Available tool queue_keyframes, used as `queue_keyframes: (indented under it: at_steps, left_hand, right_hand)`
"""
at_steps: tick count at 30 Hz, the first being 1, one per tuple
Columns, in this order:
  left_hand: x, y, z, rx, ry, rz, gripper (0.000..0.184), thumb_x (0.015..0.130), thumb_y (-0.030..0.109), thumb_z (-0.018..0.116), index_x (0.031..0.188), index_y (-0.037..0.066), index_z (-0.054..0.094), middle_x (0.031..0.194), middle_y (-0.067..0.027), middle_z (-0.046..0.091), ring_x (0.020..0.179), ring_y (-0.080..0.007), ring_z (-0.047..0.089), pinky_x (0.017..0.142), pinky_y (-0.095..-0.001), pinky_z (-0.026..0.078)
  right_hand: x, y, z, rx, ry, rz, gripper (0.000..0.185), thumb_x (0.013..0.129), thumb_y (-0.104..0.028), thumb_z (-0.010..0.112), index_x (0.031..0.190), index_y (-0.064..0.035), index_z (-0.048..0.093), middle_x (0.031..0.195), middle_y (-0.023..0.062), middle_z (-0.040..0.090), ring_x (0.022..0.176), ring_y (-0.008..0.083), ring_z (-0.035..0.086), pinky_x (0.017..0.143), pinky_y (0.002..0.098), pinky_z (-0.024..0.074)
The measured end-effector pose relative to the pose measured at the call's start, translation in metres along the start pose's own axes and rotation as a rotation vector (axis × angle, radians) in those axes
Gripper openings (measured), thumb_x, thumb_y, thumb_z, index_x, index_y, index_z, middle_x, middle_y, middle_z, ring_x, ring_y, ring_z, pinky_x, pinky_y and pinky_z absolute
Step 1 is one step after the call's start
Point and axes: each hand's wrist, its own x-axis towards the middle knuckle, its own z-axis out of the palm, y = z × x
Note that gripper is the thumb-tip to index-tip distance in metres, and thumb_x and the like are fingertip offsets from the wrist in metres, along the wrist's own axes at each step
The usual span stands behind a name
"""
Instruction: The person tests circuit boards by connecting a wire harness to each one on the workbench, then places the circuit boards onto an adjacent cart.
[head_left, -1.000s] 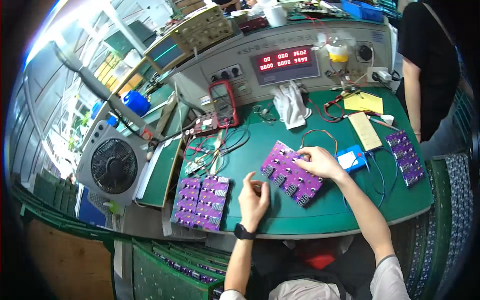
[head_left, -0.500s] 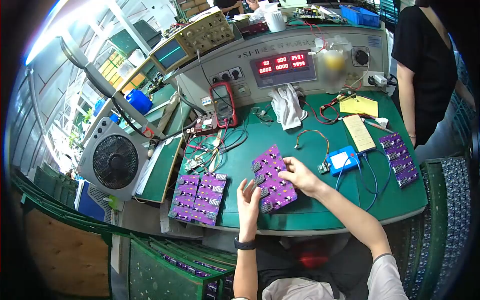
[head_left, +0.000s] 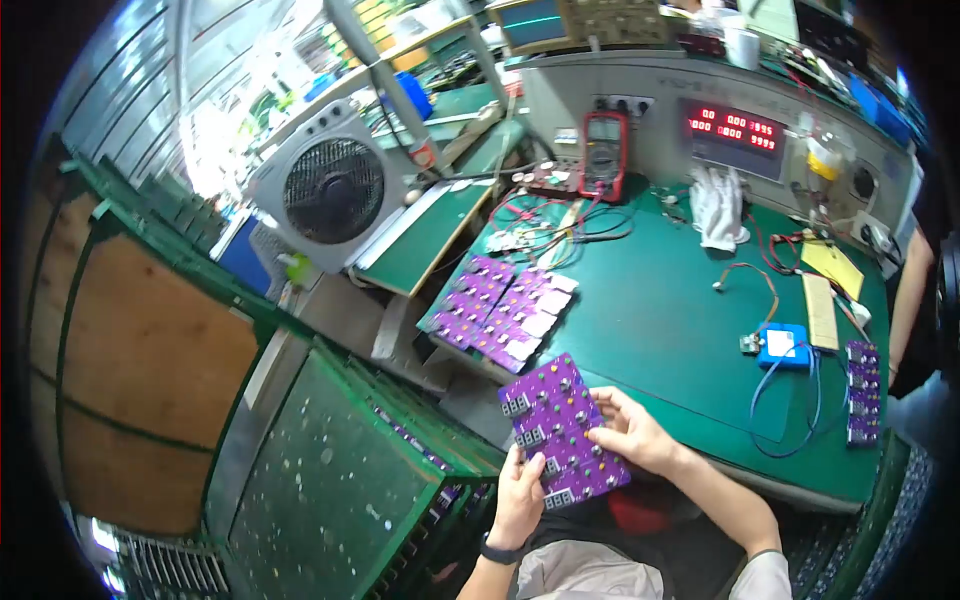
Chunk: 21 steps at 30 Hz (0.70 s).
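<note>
Between my two hands is a purple circuit board panel (head_left: 568, 425) with several seven-segment displays down its left side and small buttons and parts across it. My left hand (head_left: 520, 497) grips its lower left edge, thumb on the front. On the right edge my right hand (head_left: 632, 432) is closed, thumb over the face. The panel is tilted, held just off the table's front edge, above my lap. Left of it, two similar purple panels (head_left: 500, 310) lie side by side on the green table (head_left: 660, 330).
A red multimeter (head_left: 604, 155) with tangled leads stands at the back. Right are a blue box (head_left: 783, 346) with cables, white gloves (head_left: 718, 208) and another purple panel (head_left: 862, 393). A fan (head_left: 333, 190) stands left, and a green rack (head_left: 340, 480) holding boards sits below.
My view has turned left. The panel has come toward me, off the table's front edge. My left hand, earlier open beside it, now grips its lower left edge.
</note>
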Motion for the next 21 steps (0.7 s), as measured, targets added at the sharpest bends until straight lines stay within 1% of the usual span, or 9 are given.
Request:
queue_keyframes:
  at_steps: [5, 8, 11, 14, 16, 17, 18, 19, 21]
  left_hand:
    - [-0.061, 0.034, -0.046, 0.117, 0.127, 0.022, 0.039, 0.101, 0.002, 0.059, 0.138, 0.002, 0.046, 0.131, -0.0116, 0.062, 0.119, -0.0202, 0.062, 0.103, -0.0390, 0.051]
    - [-0.092, 0.073, -0.047, 0.229, 0.164, 0.086, 0.049, 0.094, -0.003, 0.067, 0.138, 0.003, 0.045, 0.130, -0.0104, 0.062, 0.118, -0.0190, 0.062, 0.102, -0.0382, 0.052]
    - [-0.105, 0.099, -0.052, 0.361, 0.198, 0.187, 0.057, 0.090, -0.002, 0.071, 0.140, 0.004, 0.045, 0.130, -0.0085, 0.062, 0.118, -0.0178, 0.063, 0.102, -0.0367, 0.052]
    - [-0.102, 0.132, -0.057, 0.370, 0.251, 0.188, 0.063, 0.087, -0.001, 0.074, 0.142, 0.004, 0.045, 0.130, -0.0074, 0.062, 0.117, -0.0169, 0.063, 0.102, -0.0356, 0.052]
    - [-0.100, 0.158, -0.068, 0.376, 0.268, 0.220, 0.062, 0.087, -0.001, 0.073, 0.142, 0.003, 0.046, 0.130, -0.0082, 0.063, 0.117, -0.0176, 0.063, 0.103, -0.0360, 0.051]
    - [-0.100, 0.174, -0.076, 0.383, 0.254, 0.241, 0.063, 0.087, 0.000, 0.073, 0.143, 0.003, 0.046, 0.130, -0.0089, 0.063, 0.117, -0.0186, 0.063, 0.104, -0.0368, 0.050]
    - [-0.101, 0.192, -0.082, 0.432, 0.266, 0.262, 0.059, 0.087, 0.001, 0.073, 0.140, 0.002, 0.048, 0.127, -0.0078, 0.064, 0.113, -0.0177, 0.064, 0.101, -0.0357, 0.052]
    - [-0.102, 0.207, -0.097, 0.537, 0.288, 0.300, 0.056, 0.088, 0.001, 0.073, 0.138, 0.003, 0.049, 0.124, -0.0068, 0.065, 0.111, -0.0168, 0.065, 0.099, -0.0347, 0.053]
    - [-0.104, 0.233, -0.126, 0.694, 0.333, 0.356, 0.051, 0.089, 0.001, 0.072, 0.135, 0.003, 0.052, 0.119, -0.0050, 0.067, 0.105, -0.0148, 0.067, 0.093, -0.0324, 0.056]
  right_hand:
    - [-0.002, 0.041, 0.056, 0.102, -0.131, 0.084, 0.053, 0.095, 0.004, 0.063, 0.143, -0.0033, 0.042, 0.138, 0.0104, 0.052, 0.129, 0.0180, 0.052, 0.111, 0.0359, 0.0442]
    - [0.007, 0.040, 0.096, 0.179, -0.206, 0.153, 0.052, 0.097, 0.003, 0.063, 0.144, -0.0036, 0.041, 0.140, 0.0108, 0.052, 0.131, 0.0177, 0.051, 0.111, 0.0357, 0.0435]
    - [0.026, 0.048, 0.130, 0.178, -0.252, -0.018, 0.054, 0.097, 0.002, 0.063, 0.146, -0.0035, 0.040, 0.142, 0.0115, 0.051, 0.131, 0.0183, 0.051, 0.114, 0.0368, 0.0408]
    - [0.049, 0.043, 0.156, 0.136, -0.321, -0.060, 0.059, 0.096, 0.001, 0.063, 0.149, -0.0035, 0.036, 0.142, 0.0110, 0.050, 0.132, 0.0188, 0.051, 0.115, 0.0369, 0.0395]
    - [0.059, 0.047, 0.158, 0.051, -0.345, -0.121, 0.063, 0.096, 0.001, 0.062, 0.152, -0.0048, 0.033, 0.141, 0.0111, 0.049, 0.130, 0.0206, 0.053, 0.112, 0.0376, 0.0424]
    - [0.060, 0.047, 0.151, -0.139, -0.303, -0.194, 0.064, 0.095, 0.002, 0.061, 0.152, -0.0057, 0.032, 0.140, 0.0113, 0.050, 0.128, 0.0215, 0.054, 0.110, 0.0380, 0.0446]
    - [0.061, 0.048, 0.142, -0.328, -0.261, -0.266, 0.065, 0.095, 0.002, 0.061, 0.153, -0.0065, 0.032, 0.138, 0.0115, 0.051, 0.127, 0.0224, 0.055, 0.108, 0.0385, 0.0468]
    - [0.059, 0.054, 0.130, -0.352, -0.243, -0.262, 0.065, 0.094, 0.003, 0.061, 0.152, -0.0067, 0.033, 0.136, 0.0127, 0.052, 0.124, 0.0231, 0.058, 0.105, 0.0390, 0.0499]
    - [0.050, 0.061, 0.108, -0.285, -0.189, -0.123, 0.049, 0.097, 0.002, 0.060, 0.143, -0.0042, 0.045, 0.126, 0.0112, 0.061, 0.114, 0.0200, 0.064, 0.102, 0.0368, 0.0518]
